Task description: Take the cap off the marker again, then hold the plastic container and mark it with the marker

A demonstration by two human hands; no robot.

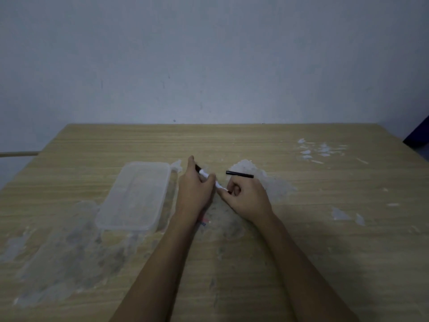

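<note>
Here my left hand [196,190] and right hand [246,196] meet over the middle of the table [301,228], both on one pen [210,180]. The pen's long axis runs on a diagonal, from far-left to near-right. Its dark far end pokes out beyond my left thumb; its white barrel crosses the gap between the hands; its near end goes into my right fingers. My left hand is curled round the far half of the barrel, thumb on top. My right hand is curled too, its fingertips pinching the near end, and whether a cap or a tip sits under them I cannot tell. The two hands are close, nearly touching, so both lie equally near the pen.

A second thing, a black stick [239,174], lies flat on the table just beyond my right hand, apart from it. Its long axis runs almost straight left to right. My right hand is plainly the nearer one to it. It rests on a pale patch of clear film [276,184].

To the left of my left hand sits a clear box [134,196], long side running near to far, untouched by either hand.
</note>
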